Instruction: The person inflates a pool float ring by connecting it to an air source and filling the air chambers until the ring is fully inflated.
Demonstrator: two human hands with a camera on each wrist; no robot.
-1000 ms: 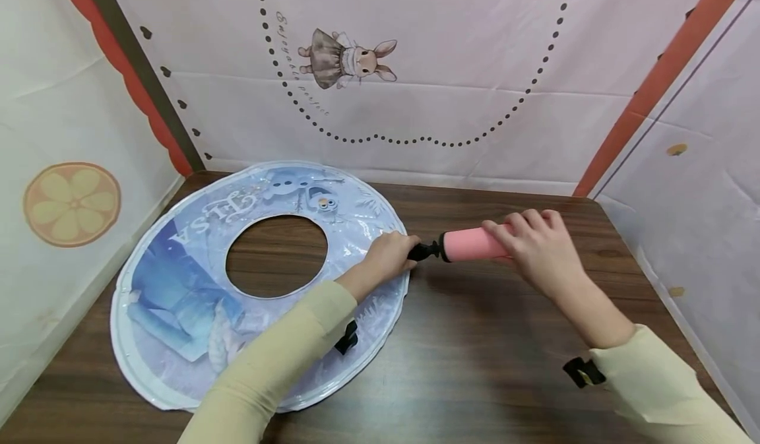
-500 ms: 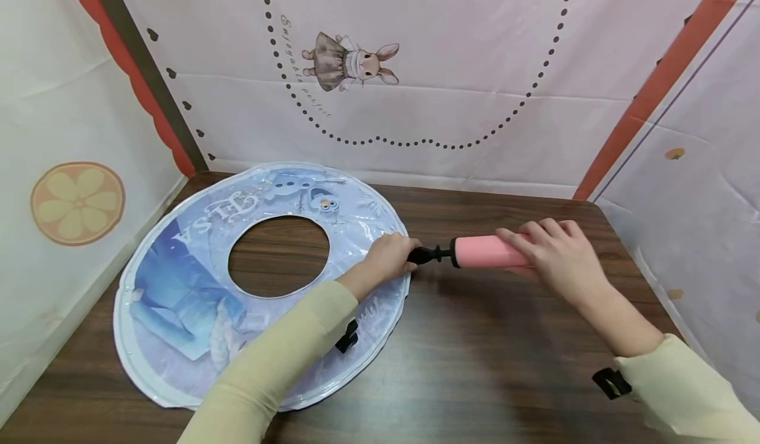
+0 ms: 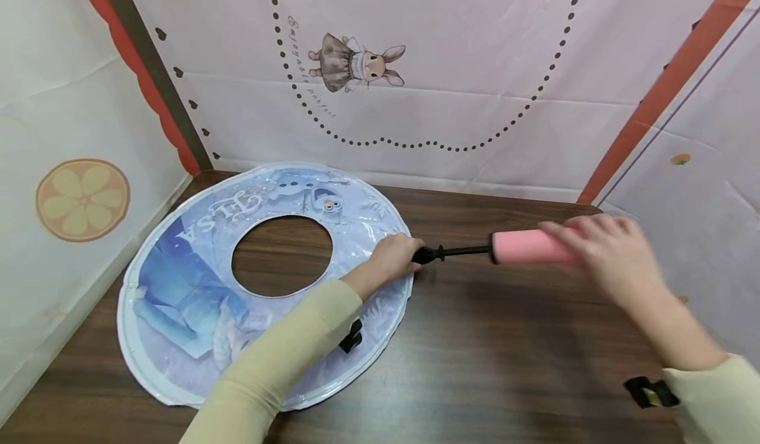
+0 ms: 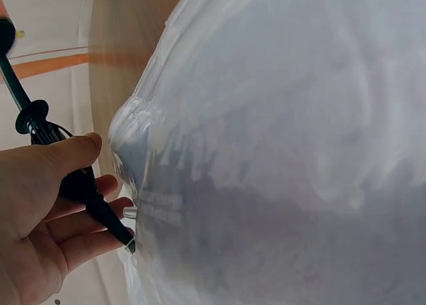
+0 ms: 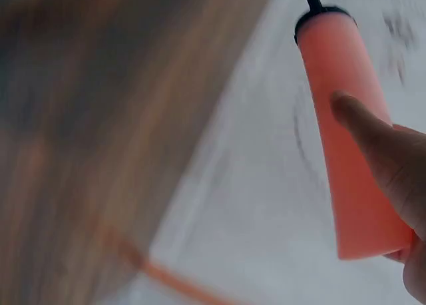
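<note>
A pale blue and lilac swim ring (image 3: 178,299) printed with "ELSA" and a snowman lies on the table at the left. My left hand (image 3: 392,256) is at its right edge, fingers and thumb around the black nozzle end (image 4: 78,185) of a hand pump. In the left wrist view the nozzle's tip meets the ring's edge, close to a small clear stub (image 4: 130,212). To the right, my right hand (image 3: 614,256) grips the pump's pink barrel (image 3: 525,247), thumb along its side in the right wrist view. A length of black rod (image 3: 466,251) shows between barrel and nozzle end.
The dark wood table (image 3: 475,365) stretches to the right of the ring. Behind it rises a pale cloth wall (image 3: 463,48) with a rabbit print, and further cloth walls stand at both sides. Each sleeve has a black strap near the wrist.
My right hand has drawn the pink barrel to the right, exposing more of the black rod. The left hand keeps its hold at the ring's edge. The head view has shifted slightly.
</note>
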